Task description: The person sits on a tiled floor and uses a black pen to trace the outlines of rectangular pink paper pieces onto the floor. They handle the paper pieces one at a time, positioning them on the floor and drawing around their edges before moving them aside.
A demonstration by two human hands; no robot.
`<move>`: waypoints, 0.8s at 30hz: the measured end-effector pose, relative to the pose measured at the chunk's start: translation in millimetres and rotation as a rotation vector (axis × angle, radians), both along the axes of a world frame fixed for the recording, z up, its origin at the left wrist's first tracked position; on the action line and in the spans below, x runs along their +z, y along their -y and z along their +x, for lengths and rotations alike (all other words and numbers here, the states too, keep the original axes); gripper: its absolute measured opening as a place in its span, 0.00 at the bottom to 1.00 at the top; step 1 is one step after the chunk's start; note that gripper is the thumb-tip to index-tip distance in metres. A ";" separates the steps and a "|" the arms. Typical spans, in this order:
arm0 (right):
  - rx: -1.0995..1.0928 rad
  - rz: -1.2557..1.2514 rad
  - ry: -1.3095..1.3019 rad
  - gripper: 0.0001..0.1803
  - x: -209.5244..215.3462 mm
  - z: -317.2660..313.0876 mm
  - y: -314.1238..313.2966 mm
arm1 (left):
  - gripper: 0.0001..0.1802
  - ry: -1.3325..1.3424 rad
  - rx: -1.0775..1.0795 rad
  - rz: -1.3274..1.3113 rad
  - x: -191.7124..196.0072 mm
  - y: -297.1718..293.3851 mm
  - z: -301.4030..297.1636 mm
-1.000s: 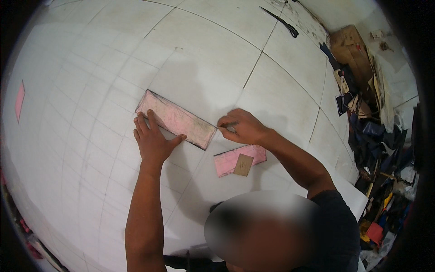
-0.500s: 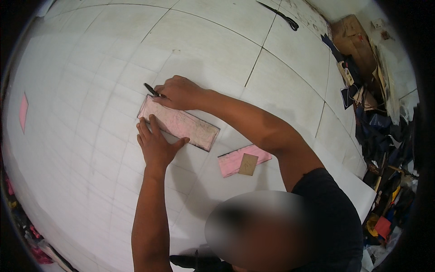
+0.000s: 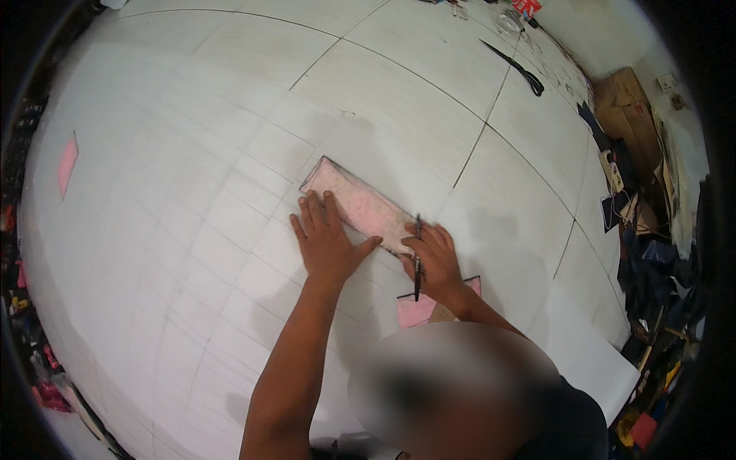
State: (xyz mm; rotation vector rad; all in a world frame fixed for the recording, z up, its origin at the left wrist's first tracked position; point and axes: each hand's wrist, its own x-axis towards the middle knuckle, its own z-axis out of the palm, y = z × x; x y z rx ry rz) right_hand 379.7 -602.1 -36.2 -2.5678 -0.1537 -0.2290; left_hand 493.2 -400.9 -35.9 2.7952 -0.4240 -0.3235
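Pink strip (image 3: 360, 203): lies flat & slantwise on white sheet (image 3: 184, 238), between the hands; dark line along its edges (drawn on sheet or part of strip, can't tell).

L hand (image 3: 326, 249): open, fingers spread; fingertips on near edge of strip twd its L end, thumb on same edge farther R. Wide spread prob. presses strip at more than one pt, so it's less apt to turn or slide.

R hand (image 3: 435, 259): curled at R end of strip, gripping pen; fingers over that end, so it may be steadying strip as well.

Black pen (image 3: 417, 280): runs across R fingers, approx. in line w/ view's vertical; prob. tucked so fingertips are free. Tip contact: can't tell.

Small pink piece (image 3: 414, 309): on sheet nr R wrist, partly hidden by forearm; brown card (image 3: 442, 313) on top, perhaps to keep both together.

Far-L pink piece (image 3: 68, 165): alone on sheet, well apart from hands.

Scissors (image 3: 523, 73): on tiled floor (image 3: 429, 100), upper R, well clear of strip.
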 end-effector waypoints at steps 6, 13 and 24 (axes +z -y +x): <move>-0.167 -0.029 -0.010 0.18 -25.4 -4.0 7.2 | 0.72 -0.070 0.028 0.016 6.3 12.1 23.4; -0.219 -0.015 -0.022 0.18 -27.7 -1.0 3.6 | 0.70 -0.051 0.066 -0.080 1.7 8.7 20.1; -0.225 -0.009 -0.031 0.17 -24.6 0.1 1.1 | 0.71 -0.035 0.092 -0.163 -8.1 4.2 21.8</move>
